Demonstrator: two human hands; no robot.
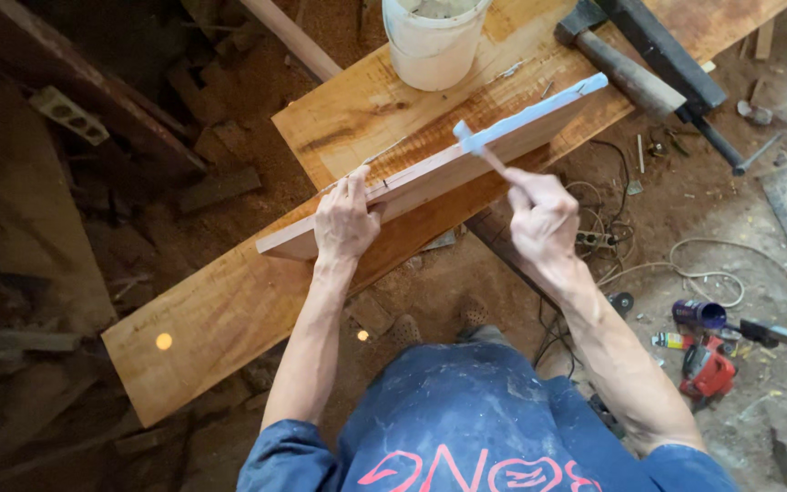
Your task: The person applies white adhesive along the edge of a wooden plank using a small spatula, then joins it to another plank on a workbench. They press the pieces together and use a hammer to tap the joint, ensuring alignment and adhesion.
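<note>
Clearly the left hand (346, 219) has its fingers wrapped over the upper edge of a narrow wooden board (412, 187) stood on its long edge, grasping it near the board's lower-left end. That board rests on a wide plank (229, 310) serving as the counter, and its long axis runs diagonally, from the lower left by the left fingers up toward the upper right. Its top edge beyond the right fingers is coated in pale white paste (glue or filler, I cannot tell which).

The right hand (544, 219) is clenched around a thin stick (483, 150), whose tip touches the board's top edge where the white coating begins, just up and left of the right fingers. The stick points up and to the left, crossing the board's axis.

Beyond both hands, a white plastic bucket (432, 41) stands on the plank. Farther right of the right fingers lies a hammer (612, 59) with a wooden handle, its head toward the bucket. Down on the dusty floor (712, 219), right of the right forearm, sit loose cables and a red power tool (708, 369).
</note>
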